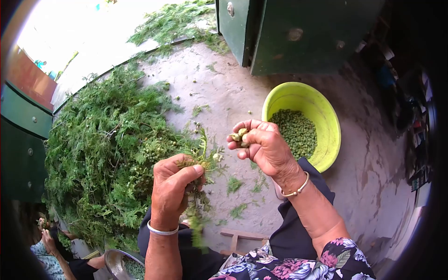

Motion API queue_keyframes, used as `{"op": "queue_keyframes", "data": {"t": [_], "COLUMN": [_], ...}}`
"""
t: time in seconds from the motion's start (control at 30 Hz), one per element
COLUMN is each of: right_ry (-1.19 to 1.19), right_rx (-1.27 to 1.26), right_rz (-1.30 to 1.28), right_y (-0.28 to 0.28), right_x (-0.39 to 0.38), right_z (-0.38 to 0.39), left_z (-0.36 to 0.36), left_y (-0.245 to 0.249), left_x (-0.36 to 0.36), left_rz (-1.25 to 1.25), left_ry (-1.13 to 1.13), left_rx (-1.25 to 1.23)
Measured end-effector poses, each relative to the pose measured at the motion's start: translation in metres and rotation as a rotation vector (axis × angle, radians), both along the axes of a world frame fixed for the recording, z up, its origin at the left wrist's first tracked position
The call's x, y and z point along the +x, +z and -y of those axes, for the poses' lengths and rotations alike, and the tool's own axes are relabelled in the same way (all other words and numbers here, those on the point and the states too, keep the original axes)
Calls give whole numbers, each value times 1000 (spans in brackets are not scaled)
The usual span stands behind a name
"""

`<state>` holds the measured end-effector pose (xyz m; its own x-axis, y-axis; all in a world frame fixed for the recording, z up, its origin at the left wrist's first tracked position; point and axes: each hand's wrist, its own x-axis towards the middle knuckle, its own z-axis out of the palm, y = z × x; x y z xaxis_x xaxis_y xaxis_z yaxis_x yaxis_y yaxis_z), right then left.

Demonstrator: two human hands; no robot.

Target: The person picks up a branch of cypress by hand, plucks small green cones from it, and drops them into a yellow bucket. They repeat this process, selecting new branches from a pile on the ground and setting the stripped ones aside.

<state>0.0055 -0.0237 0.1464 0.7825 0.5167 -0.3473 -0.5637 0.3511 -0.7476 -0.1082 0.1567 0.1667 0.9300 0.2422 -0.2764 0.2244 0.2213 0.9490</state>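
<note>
My left hand (175,179) is closed around a leafy evergreen sprig (203,154), thumb on top, with greenery hanging out below the fist. A pale green cone shows at the sprig's right side. To the right, my right hand (265,145) pinches several small green cones (239,136) between thumb and fingers, a little apart from the sprig. Just beyond that hand stands a yellow-green plastic basin (329,126), partly filled with the same kind of green cones (295,130).
A big heap of cut evergreen branches (102,154) covers the floor at left. Green metal doors (303,37) stand at the top. At lower left another person's hand (48,241) is near a metal bowl (112,262) of cones. Loose sprigs (234,184) lie on the concrete floor (224,98).
</note>
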Motion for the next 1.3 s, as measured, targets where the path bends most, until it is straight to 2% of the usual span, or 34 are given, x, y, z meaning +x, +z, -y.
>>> {"op": "queue_keyframes", "data": {"t": [0.07,0.13,0.2,0.27,0.33,0.37,0.4,0.47,0.5,0.53,0.63,0.77,0.83,0.87,0.93,1.0,1.03,1.1,1.13,1.23,1.3], "right_ry": [59,64,133,154,238,226,226,270,194,193,126,201,212,226,240,213,214,137,119,135,147], "right_rx": [14,-16,93,85,-24,-144,-143,-474,-510,-510,-474,-384,-386,-311,-233,-102,-99,321,470,446,97], "right_rz": [-51,-32,-124,-151,25,128,128,444,557,555,484,395,359,284,214,11,13,-315,-330,-304,-226], "right_y": [-1,-5,-6,-6,-5,0,1,0,-7,-10,-4,4,3,0,0,3,1,-12,-15,-12,-5], "right_x": [-5,-6,-6,-7,-8,-13,-15,-19,-21,-23,-24,-21,-21,-20,-20,-20,-18,-11,-3,2,-9], "right_z": [-1,-3,-1,0,-3,-6,-8,-11,-16,-17,-17,-13,-12,-11,-11,-12,-11,-8,-2,0,-6], "left_z": [5,3,6,9,11,12,14,17,19,20,19,20,17,15,13,11,8,3,1,0,-1], "left_y": [-4,-5,-4,-5,-7,-11,-13,-13,-13,-13,-14,-11,-7,-7,-9,-5,-5,-7,-5,0,-7], "left_x": [1,1,3,4,5,6,6,7,8,8,8,8,7,7,6,8,8,7,7,6,7], "left_rz": [39,5,-13,-25,-37,-34,-30,-26,-4,18,1,25,-43,-38,-4,3,-16,29,29,36,29], "left_ry": [86,60,95,98,104,108,112,91,68,45,22,23,0,1,17,16,-11,-53,-51,34,17], "left_rx": [-111,-70,-20,-3,18,108,197,234,242,249,215,163,24,26,-137,-156,-158,-190,-189,-253,-233]}}
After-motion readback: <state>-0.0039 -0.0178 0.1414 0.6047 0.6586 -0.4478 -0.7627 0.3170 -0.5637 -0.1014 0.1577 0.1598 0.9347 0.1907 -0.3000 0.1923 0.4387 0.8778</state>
